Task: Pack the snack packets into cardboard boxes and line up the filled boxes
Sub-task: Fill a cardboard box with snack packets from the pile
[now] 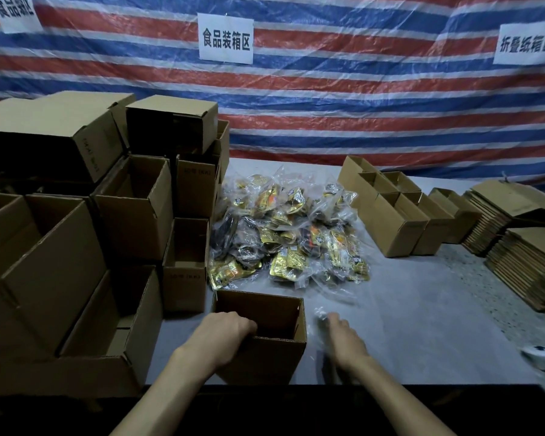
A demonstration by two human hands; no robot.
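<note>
At the near table edge, dead centre: open box (261,335), plain brown corrugated cardboard, flaps down, nothing visible inside, no print readable on it. Left hand (224,333) grips its near-left rim, fingers curled over the edge into the box. Right hand (343,338) is just beside the box's right wall, over the table, motion-blurred; something clear and crinkly sits at the fingertips, but can't tell whether I'm gripping it. Snack packets (290,234) lie heaped just behind the box, mid-table: gold and dark foil pouches bundled in clear glossy bags, print too small to read. Left of the box, a stack of open cartons (60,247), same brown board, several tipped on their sides with mouths facing me; two of the smaller ones carry a stamp ending "(KK)" (199,173). Right of the pile, a row of small open boxes (400,215), then stacks of flat folded cardboard (523,256) further right. Table (422,309) is smooth matte grey. A blurred white object (541,357) is at the right edge, unidentifiable. Backdrop is a red/blue/white striped tarp (328,105) under clear sheeting, with white paper signs: "食品装箱区" (225,39) in the centre, "折叠纸箱区" (526,45) on the right, a third sign (16,11) cut off at top left.
</note>
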